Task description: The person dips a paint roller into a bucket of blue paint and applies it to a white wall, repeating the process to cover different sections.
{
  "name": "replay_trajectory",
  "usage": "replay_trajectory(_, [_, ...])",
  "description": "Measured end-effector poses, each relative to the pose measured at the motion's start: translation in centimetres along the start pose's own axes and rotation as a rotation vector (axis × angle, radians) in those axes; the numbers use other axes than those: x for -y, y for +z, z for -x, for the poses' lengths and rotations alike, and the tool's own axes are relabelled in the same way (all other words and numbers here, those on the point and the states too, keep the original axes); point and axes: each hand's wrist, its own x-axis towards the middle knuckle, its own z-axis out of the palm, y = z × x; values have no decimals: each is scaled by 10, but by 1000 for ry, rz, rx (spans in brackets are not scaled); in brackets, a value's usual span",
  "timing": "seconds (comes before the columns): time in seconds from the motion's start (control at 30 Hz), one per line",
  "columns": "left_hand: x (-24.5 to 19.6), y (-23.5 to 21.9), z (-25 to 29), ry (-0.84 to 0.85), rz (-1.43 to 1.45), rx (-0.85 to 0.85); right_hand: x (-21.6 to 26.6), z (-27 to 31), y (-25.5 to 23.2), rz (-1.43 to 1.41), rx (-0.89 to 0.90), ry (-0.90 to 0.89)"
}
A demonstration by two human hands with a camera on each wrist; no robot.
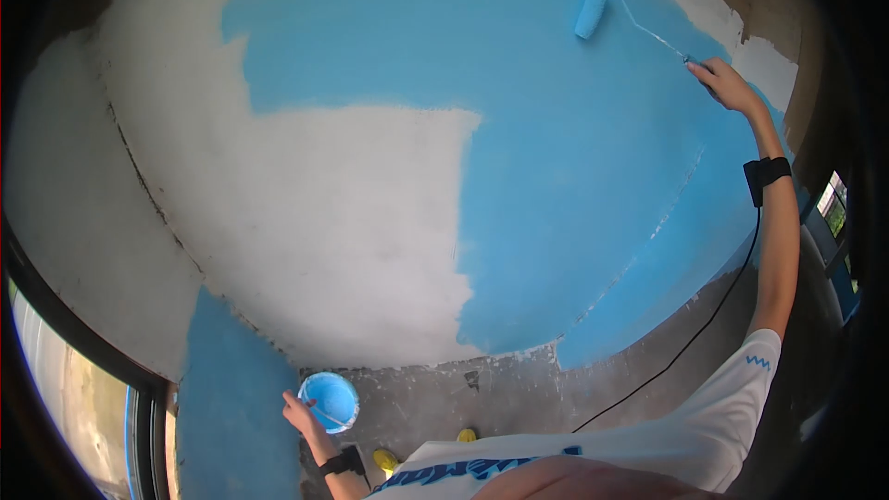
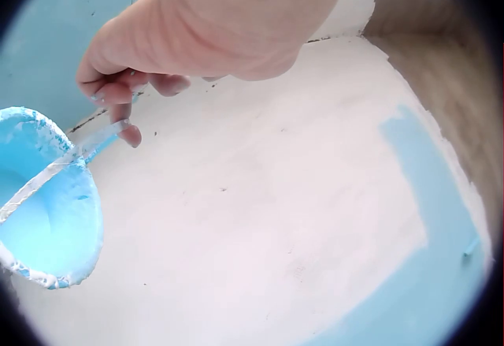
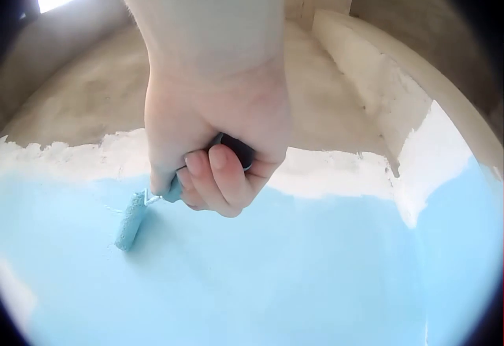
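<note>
Right grip [image 1: 727, 85] wrapped round roller handle [image 3: 234, 150]; left grip [image 1: 298, 414] hooked on bucket handle [image 2: 39, 181]. Wall [image 1: 370, 213] fills mid-frame, part blue, part white. Bucket [image 1: 341, 393] lower left of head view, light blue inside. Roller [image 1: 592, 13] upper right, over the wall's blue.

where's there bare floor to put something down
In the head view, the floor right of the shoes, between wall, shirt and cable, looks bare. It's crowded left of that: shoes, plus the bucket in the left hand.
</note>
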Motion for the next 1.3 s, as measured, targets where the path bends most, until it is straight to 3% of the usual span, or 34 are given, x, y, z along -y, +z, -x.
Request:
replay_trajectory(0.23, [-20, -17, 12, -14, 33, -20, 85, -28, -4, 90, 85, -158])
replay_trajectory(0.3, [-17, -28, 8, -29, 22, -53, 119, -30, 0, 150, -8, -203])
replay_trajectory(0.4, [-19, -47, 3, -32, -14, -64, 166, -46, 4, 188, -12, -330])
replay_trajectory(0.67, [-28, -101, -16, -57, 5, -145, 354, -49, 31, 188, -19, -472])
replay_trajectory(0.9, [-50, -152, -33, -101, 72, -168, 491, -55, 71, 185, 17, -556])
replay_trajectory(1.0, [-56, -170, -38, -71, 56, -159, 522, -48, 90, 97, -90, -589])
replay_trajectory(1.1, [-64, -181, -39, -73, 1, -173, 541, -44, 99, 48, -28, -579])
replay_trajectory(1.23, [-59, -204, -44, -49, 11, -197, 531, -41, 113, -66, 6, -628])
replay_trajectory(1.3, [-55, -211, -45, -42, 25, -202, 515, -30, 113, -267, 75, -593])
